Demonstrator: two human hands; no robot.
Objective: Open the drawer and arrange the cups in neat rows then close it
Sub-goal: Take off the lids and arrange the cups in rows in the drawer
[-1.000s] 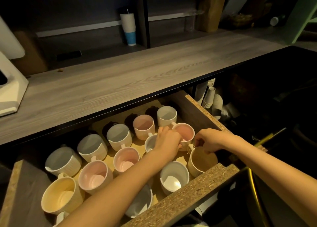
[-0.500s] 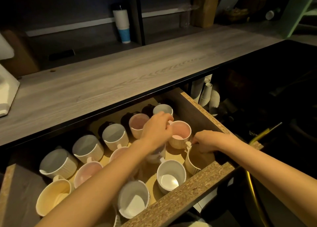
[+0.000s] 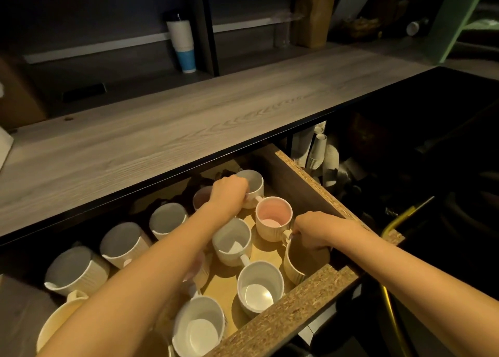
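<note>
The drawer (image 3: 283, 310) is standing open across the lower frame, with the cups (image 3: 167, 219) sitting inside in loose rows. The left hand (image 3: 229, 194) is curling round a white cup (image 3: 253, 182) at centre. The right hand (image 3: 313, 230) is gripping the cream cup (image 3: 293, 269) at its rim. The arranging looks partway done, and the closing is yet to come.
</note>
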